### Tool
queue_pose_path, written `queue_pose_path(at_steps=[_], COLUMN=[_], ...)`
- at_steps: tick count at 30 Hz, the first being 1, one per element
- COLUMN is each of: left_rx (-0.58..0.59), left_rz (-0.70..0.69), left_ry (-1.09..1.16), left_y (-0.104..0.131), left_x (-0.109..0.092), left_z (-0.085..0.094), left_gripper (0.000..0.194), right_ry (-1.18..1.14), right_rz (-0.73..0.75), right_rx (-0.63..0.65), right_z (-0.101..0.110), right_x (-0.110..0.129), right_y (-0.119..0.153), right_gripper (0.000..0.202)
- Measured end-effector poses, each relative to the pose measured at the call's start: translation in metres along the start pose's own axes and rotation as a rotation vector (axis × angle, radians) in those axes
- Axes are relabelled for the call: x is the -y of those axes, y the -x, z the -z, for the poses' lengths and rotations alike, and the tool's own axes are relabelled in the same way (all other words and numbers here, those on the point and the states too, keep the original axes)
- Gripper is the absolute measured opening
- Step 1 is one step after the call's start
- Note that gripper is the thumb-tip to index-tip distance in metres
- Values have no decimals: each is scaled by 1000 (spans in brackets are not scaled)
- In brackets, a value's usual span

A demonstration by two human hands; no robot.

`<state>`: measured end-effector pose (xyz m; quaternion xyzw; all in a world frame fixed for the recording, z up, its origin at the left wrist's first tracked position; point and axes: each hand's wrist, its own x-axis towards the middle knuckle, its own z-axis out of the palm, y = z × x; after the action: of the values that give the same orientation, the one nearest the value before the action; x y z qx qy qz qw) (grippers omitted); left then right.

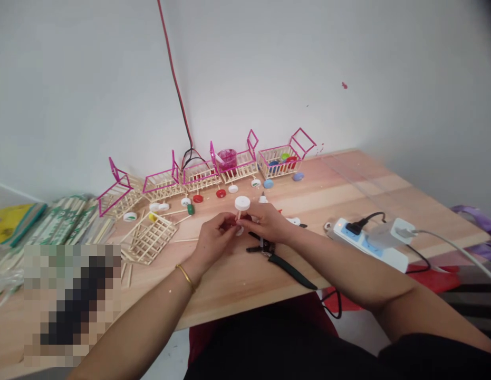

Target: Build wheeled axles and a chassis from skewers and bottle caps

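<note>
Over the table's middle, my left hand [213, 235] and my right hand [267, 221] meet with fingers pinched on a thin wooden stick [239, 215]. A white bottle cap [242, 202] sits on the stick's upper end. Another white piece shows below the fingers, partly hidden. Beside my right hand lies a dark-handled cutting tool [290, 270], its jaw end partly covered. To the left of my hands, an unpainted stick frame [152, 240] rests tilted, with a green cap [190, 209] on a stick near it.
Several small stick carts with magenta rims, such as the rightmost cart [280, 160], line the wall, bottle caps at their bases. A magenta cup [228, 160] stands among them. Bundled sticks [63, 221] lie left. A power strip [367, 245] with plugged cables sits right.
</note>
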<state>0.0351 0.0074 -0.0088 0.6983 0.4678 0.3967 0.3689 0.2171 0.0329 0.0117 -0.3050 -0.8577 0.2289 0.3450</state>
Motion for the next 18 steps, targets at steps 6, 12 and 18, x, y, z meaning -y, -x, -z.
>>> queue_pose_path(at_steps=[6, 12, 18], left_rx=[2, 18, 3], left_rz=[-20, -37, -42], left_ry=[-6, 42, -14], left_y=[0, 4, 3], left_x=[6, 9, 7], left_z=[-1, -2, 0], left_gripper=[19, 16, 18], right_ry=[8, 33, 93], right_rz=[-5, 9, -9], right_rx=[0, 1, 0], right_z=[-3, -3, -1], right_x=[-3, 1, 1], right_y=[2, 3, 3], right_gripper=[16, 14, 16])
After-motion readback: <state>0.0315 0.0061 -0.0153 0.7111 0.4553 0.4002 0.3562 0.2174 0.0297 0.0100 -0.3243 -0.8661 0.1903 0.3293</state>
